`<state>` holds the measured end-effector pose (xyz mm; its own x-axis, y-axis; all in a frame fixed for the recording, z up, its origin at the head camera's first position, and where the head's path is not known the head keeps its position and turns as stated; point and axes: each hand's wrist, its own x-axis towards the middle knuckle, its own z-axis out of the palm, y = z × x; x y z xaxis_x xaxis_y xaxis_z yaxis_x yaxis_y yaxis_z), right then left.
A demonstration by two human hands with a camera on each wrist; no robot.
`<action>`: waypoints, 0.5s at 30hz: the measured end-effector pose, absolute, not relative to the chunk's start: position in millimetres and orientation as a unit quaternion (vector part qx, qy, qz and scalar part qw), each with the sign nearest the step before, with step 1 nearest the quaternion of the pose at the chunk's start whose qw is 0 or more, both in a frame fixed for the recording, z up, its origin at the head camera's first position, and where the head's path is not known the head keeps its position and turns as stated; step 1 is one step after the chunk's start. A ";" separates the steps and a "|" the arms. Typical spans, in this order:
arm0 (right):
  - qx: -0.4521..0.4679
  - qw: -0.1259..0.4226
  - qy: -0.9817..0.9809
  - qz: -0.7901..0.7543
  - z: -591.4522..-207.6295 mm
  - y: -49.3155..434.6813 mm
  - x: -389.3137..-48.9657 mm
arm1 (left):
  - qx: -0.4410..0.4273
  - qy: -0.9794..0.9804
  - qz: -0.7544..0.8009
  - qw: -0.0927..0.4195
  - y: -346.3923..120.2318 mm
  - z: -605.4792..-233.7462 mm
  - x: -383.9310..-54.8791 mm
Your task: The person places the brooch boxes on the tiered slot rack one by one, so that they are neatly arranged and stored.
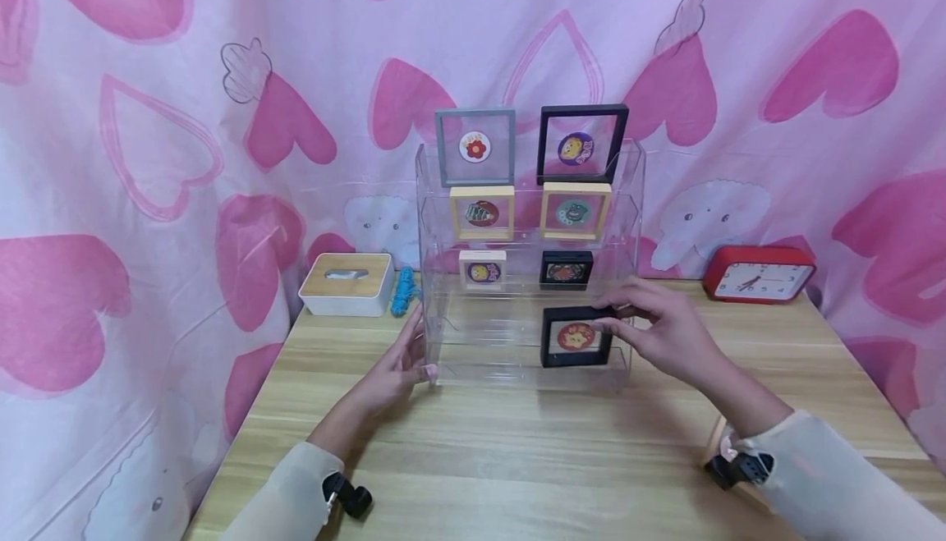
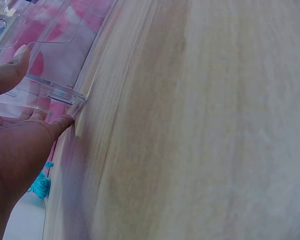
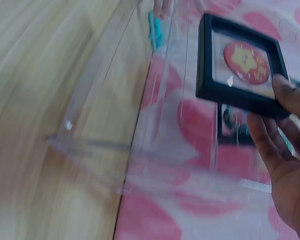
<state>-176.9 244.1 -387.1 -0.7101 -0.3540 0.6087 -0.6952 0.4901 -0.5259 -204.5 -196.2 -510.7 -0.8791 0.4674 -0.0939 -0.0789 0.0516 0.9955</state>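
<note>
A clear acrylic display stand (image 1: 488, 375) rises in steps on the wooden table. My right hand (image 1: 668, 332) pinches a black square frame (image 1: 548, 337) by its right side, thumb in front. Inside the frame is a red round badge (image 3: 240, 62) with a yellow pattern. This frame is at the stand's lowest step, below a small black frame (image 1: 566, 271); whether it touches the step I cannot tell. At the stand's left side, my left hand (image 1: 392, 373) touches the clear panel with its fingers extended. Part of that hand lies outside the left wrist view.
Higher steps carry a white frame (image 1: 483, 286), two beige frames (image 1: 482, 191) (image 1: 576, 187), a grey frame (image 1: 476, 112) and a large black frame (image 1: 584, 110). Left stand a tissue box (image 1: 347, 304) and blue cord (image 1: 403, 291); right, a red clock (image 1: 761, 274). A wooden edge (image 1: 713, 441) shows under the right wrist.
</note>
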 end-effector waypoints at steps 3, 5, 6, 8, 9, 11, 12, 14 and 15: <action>0.304 0.221 -0.835 0.402 -382.4 227.4 -181.7 | 0.138 0.695 0.675 0.204 -195.6 -510.4 -204.3; 0.295 0.221 -0.836 0.407 -380.2 216.6 -184.3 | 0.136 0.695 0.676 0.205 -195.5 -510.2 -204.2; 0.291 0.221 -0.836 0.409 -379.3 211.4 -185.8 | 0.135 0.695 0.676 0.205 -195.3 -510.1 -204.3; 0.286 0.225 -0.838 0.406 -378.6 201.4 -188.8 | 0.133 0.696 0.675 0.205 -195.6 -510.2 -204.4; 0.287 0.228 -0.838 0.405 -378.4 196.6 -190.7 | 0.131 0.696 0.675 0.205 -195.6 -510.1 -204.4; 0.292 0.233 -0.836 0.403 -379.3 187.4 -194.5 | 0.128 0.697 0.675 0.206 -195.6 -510.1 -204.4; 0.296 0.237 -0.834 0.402 -379.9 182.8 -196.3 | 0.126 0.698 0.674 0.207 -195.6 -510.2 -204.4; 0.307 0.246 -0.829 0.398 -381.7 174.2 -199.7 | 0.124 0.700 0.673 0.207 -195.8 -510.3 -204.4; 0.311 0.251 -0.827 0.395 -382.9 170.2 -201.3 | 0.123 0.701 0.671 0.206 -195.9 -510.4 -204.4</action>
